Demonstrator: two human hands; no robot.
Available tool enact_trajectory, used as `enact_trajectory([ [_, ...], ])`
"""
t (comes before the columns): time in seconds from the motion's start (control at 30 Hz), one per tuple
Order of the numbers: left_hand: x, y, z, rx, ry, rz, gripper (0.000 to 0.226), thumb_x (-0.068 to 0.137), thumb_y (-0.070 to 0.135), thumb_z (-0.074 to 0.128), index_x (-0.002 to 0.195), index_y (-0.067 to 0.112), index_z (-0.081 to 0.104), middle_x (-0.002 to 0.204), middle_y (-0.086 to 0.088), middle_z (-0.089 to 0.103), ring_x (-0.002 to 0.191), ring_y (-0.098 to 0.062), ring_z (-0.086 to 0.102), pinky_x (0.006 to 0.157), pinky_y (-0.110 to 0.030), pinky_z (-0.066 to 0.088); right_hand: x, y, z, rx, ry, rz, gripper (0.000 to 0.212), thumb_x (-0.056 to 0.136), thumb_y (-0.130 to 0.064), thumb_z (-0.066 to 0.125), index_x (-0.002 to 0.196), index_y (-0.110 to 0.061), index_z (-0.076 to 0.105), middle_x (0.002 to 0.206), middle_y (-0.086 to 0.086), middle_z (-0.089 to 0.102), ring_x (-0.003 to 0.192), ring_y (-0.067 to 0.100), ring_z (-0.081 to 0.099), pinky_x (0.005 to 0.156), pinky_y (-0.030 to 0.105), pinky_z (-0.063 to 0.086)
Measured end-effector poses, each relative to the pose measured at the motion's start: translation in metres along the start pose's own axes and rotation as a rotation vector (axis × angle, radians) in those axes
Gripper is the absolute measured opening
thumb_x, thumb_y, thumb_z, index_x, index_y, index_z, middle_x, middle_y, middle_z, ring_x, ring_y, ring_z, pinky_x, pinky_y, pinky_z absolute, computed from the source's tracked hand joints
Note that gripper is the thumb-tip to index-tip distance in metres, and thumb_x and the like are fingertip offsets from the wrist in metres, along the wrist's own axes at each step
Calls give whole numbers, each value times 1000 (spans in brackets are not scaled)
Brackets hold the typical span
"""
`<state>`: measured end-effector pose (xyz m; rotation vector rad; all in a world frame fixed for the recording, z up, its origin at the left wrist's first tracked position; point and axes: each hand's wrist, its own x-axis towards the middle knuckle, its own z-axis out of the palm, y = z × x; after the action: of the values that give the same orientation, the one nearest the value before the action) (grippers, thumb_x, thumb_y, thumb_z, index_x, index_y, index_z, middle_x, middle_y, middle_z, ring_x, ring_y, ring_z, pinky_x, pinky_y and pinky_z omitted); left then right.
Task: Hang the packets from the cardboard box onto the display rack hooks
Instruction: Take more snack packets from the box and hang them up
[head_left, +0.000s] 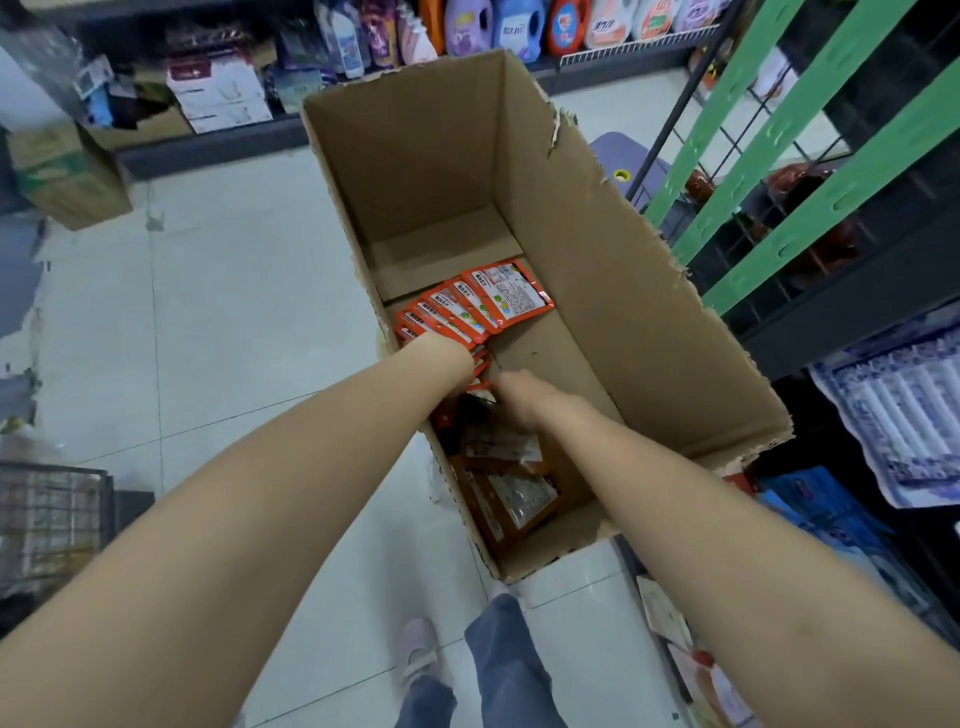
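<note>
From your head camera, both your arms reach down into the tall cardboard box, where orange packets lie fanned along its floor. Gather a small stack squarely, hang holes aligned. Your left hand rests among them and your right hand hovers beside; neither grip shows.

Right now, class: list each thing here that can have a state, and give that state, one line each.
Cardboard box: open, flaps torn, far end bare.
Red packets: fanned in an overlapping row inside the box.
Loose packets: jumbled at the near end.
Left hand: down on the row; grip hidden.
Right hand: reaching in, blurred.
Green rack bars: no packets visible on them.
</note>
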<state>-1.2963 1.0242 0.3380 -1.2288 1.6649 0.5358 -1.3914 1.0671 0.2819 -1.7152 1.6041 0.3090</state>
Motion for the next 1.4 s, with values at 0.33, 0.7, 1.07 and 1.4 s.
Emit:
enact_trajectory([
  [0.33,-51,-1,-20,-631,767,398,28,90,27,60,110,6,61,110,-15,63,104,-31,57,77,-31,41,-92,32,-74,499,676,16,16,92,-15,58,80,-7,51,80,10,60,72,22,55,56,10,42],
  [0.7,-226,112,-53,-1077,874,1121,11,91,21,62,85,14,55,74,-6,51,66,-12,48,61,-24,35,-317,62,-102,744,1396,4,5,88,-11,62,87,-10,67,81,-4,64,78,7,58,66,12,43],
  [1.07,-384,350,-35,-1003,858,1614,15,89,20,59,84,7,54,78,-17,54,69,-15,46,64,-25,36,-564,158,-66,695,1986,207,8,87,-22,66,82,-17,68,77,-10,65,79,8,61,78,26,47],
  [1.4,-443,473,-23,-1212,845,1599,29,90,22,60,69,9,44,68,-6,39,62,-14,35,56,-24,28,-648,250,-74,665,2039,326,14,89,-23,63,86,-12,70,88,1,70,89,16,64,81,29,49],
])
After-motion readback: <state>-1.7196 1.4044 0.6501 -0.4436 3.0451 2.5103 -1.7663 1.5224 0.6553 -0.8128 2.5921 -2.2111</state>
